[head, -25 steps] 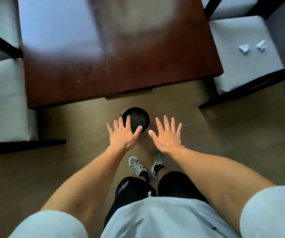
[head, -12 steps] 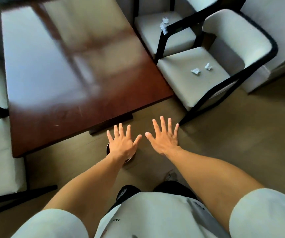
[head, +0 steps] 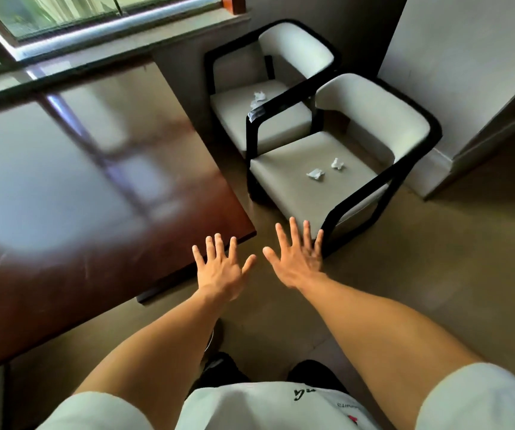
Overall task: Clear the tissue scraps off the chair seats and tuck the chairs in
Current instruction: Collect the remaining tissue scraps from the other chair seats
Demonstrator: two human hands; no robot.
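Left hand [head: 220, 270] and right hand [head: 298, 259] spread flat, empty, lower centre, glossy dark wood table [head: 63, 187] left, crumpled tissue scraps [head: 316, 174] on near padded grey chair [head: 284, 178] seat, more scraps [head: 257, 99] on far chair [head: 237, 103], upper right

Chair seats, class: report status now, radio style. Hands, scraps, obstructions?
Left hand and right hand open, empty. Two tissue scraps on near chair; more on far chair. Neither tucked in. Path unobstructed.

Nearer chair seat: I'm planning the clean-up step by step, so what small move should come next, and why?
Probably reach the right hand forward to the nearer chair and pick up the closer tissue scrap. Both hands are open and hold nothing, the left hand too, and two scraps lie on that seat, the other one just beyond.
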